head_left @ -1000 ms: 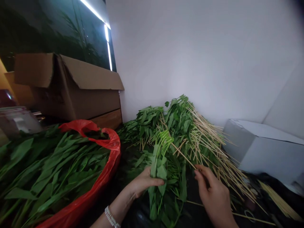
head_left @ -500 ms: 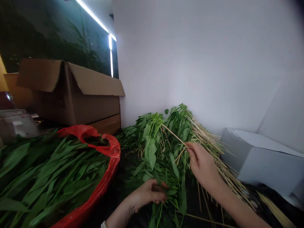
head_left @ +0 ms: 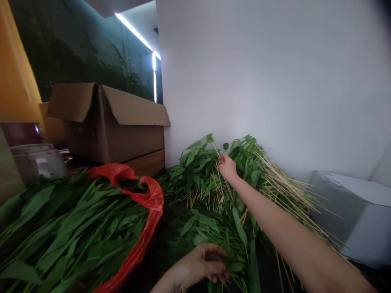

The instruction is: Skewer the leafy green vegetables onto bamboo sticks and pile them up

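Note:
My right hand [head_left: 227,167] reaches out to the far pile and pinches a thin wooden skewer [head_left: 216,149], with green leaves bunched at its upper end. Beneath it lies a heap of finished-looking leafy skewers [head_left: 198,162], their sticks pointing down and toward me. A second stack of leafy skewers [head_left: 249,158] fans its bare sticks [head_left: 287,183] out to the right. Low in the middle, my left hand [head_left: 207,264] rests over loose leafy stems [head_left: 210,228]. Its fingers are slightly curled and apart, with nothing visibly gripped.
A red plastic bag [head_left: 152,207] full of long green leaves [head_left: 76,228] stands at left. Behind it are a cardboard box [head_left: 131,140] with open flaps and a whitish mug [head_left: 38,162]. At right sits a white box [head_left: 351,215]; a pale wall [head_left: 259,81] rises behind.
My right hand has moved forward and left, carrying the leafy skewer onto the far pile. My left hand stays low over the loose stems. The view has shifted slightly left.

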`<action>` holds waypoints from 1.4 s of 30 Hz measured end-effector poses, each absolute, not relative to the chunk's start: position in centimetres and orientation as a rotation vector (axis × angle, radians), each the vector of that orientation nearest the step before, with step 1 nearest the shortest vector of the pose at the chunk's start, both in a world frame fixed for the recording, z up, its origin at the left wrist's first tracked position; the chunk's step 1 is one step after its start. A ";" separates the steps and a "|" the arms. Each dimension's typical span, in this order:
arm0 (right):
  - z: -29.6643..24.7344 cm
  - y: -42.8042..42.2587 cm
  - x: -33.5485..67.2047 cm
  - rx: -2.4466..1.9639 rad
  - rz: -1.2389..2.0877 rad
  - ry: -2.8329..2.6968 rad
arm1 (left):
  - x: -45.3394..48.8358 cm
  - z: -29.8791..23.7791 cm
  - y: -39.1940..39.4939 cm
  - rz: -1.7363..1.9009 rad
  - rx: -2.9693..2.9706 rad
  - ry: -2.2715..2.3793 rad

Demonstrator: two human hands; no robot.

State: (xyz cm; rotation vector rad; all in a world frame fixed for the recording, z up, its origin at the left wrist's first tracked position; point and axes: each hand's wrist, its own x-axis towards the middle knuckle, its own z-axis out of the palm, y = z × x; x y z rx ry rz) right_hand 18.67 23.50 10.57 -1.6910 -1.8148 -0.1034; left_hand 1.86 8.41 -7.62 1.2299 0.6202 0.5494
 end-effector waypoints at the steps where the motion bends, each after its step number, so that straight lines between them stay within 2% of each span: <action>1: 10.2 24.1 18.9 -1.749 -0.090 -1.838 | 1.8 -7.5 8.3 0.554 1.224 0.617; 6: 8.9 24.9 19.0 -1.970 -0.011 -2.044 | 1.7 -6.6 8.0 0.557 1.221 0.617; 13: 10.0 22.4 18.3 -1.979 -0.077 -2.285 | 1.8 -6.3 8.3 0.527 1.265 0.620; 23: 10.7 8.1 24.9 -1.651 -0.318 -2.289 | 2.1 -4.4 7.5 0.462 1.328 0.636; 27: 7.1 1.2 27.9 -1.659 -0.261 -2.298 | 2.1 -3.9 7.2 0.478 1.353 0.656; 31: 0.9 -3.8 29.1 -1.733 -0.098 -2.411 | 2.3 -3.3 7.1 0.566 1.363 0.676; 36: -5.8 -6.0 29.0 -1.744 -0.389 -2.392 | 2.6 -2.9 7.1 0.745 1.387 0.717; 39: -6.7 -6.3 29.3 -1.721 -0.470 -2.370 | 2.8 -2.8 7.0 0.826 1.416 0.773; 42: -5.6 -6.6 29.9 -1.758 -0.391 -2.306 | 3.0 -3.0 6.7 0.869 1.465 0.755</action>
